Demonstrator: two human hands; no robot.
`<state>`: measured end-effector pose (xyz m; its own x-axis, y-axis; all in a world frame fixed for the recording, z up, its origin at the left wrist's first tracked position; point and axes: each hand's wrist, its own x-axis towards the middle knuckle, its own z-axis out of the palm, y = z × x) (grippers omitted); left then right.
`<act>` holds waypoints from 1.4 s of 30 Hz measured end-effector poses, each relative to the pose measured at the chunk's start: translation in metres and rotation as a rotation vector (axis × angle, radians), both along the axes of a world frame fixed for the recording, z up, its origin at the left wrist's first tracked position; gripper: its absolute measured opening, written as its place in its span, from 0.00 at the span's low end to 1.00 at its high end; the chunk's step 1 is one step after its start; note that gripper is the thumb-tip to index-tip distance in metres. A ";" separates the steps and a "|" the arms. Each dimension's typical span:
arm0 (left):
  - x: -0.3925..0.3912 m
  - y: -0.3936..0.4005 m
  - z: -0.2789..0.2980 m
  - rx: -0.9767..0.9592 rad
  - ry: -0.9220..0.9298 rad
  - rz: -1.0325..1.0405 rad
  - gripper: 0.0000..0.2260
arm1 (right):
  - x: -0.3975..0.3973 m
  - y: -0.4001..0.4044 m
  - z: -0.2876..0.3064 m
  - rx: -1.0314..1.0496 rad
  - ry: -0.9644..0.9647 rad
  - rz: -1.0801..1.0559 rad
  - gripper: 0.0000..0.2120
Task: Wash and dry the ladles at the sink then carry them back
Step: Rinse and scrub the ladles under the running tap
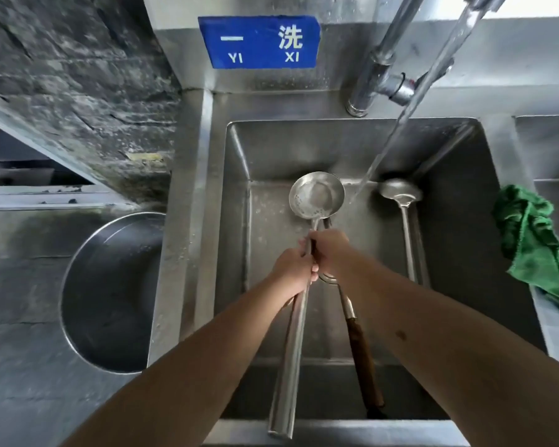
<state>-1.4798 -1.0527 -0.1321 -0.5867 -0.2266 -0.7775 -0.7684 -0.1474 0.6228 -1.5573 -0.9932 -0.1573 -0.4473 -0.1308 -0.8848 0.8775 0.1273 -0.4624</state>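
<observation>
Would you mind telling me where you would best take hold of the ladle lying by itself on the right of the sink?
Grip the lone ladle on its slim handle, near the end closest to you, coming from above. Its bowl sits at the far wall of the sink, under the water stream.

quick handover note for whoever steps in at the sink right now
Left hand grips the steel-handled ladle, bowl up beside the running water. Right hand is closed on the handles just above it; which one it grips is unclear. A wooden-handled utensil sits in the sink; a third ladle leans at the back. Green cloth on the right rim. Rinsing underway; drying and carrying remain.
</observation>
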 end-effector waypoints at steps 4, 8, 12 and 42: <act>0.008 0.020 0.023 0.054 0.105 0.025 0.06 | -0.011 0.007 0.023 0.021 0.065 -0.007 0.10; 0.011 0.026 0.041 0.132 0.123 -0.114 0.06 | -0.019 0.028 0.042 0.109 0.091 0.102 0.12; -0.012 0.014 0.048 0.147 0.075 -0.016 0.04 | -0.023 0.059 0.068 0.195 0.050 0.226 0.12; -0.064 -0.004 0.031 -0.193 0.109 -0.136 0.08 | -0.071 0.096 0.099 0.070 -0.154 0.411 0.10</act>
